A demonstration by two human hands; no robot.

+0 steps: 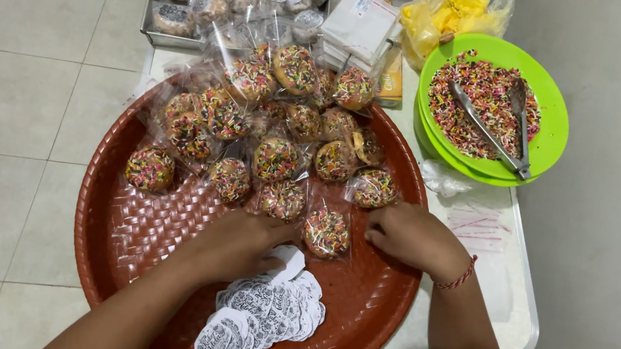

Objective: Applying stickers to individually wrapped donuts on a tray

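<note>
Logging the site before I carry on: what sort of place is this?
Probably a home snack-packing spot: bagged sprinkle doughnuts on a woven tray, label stickers, a green bowl of sprinkles.

The metal tray (152,34) of wrapped donuts runs past the top edge.

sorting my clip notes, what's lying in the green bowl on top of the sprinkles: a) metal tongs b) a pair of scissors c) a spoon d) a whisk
a: metal tongs lie across the coloured sprinkles in the green bowl, arms joined at the lower right and spread toward the upper left; no spoon, scissors or whisk shows there.
</note>
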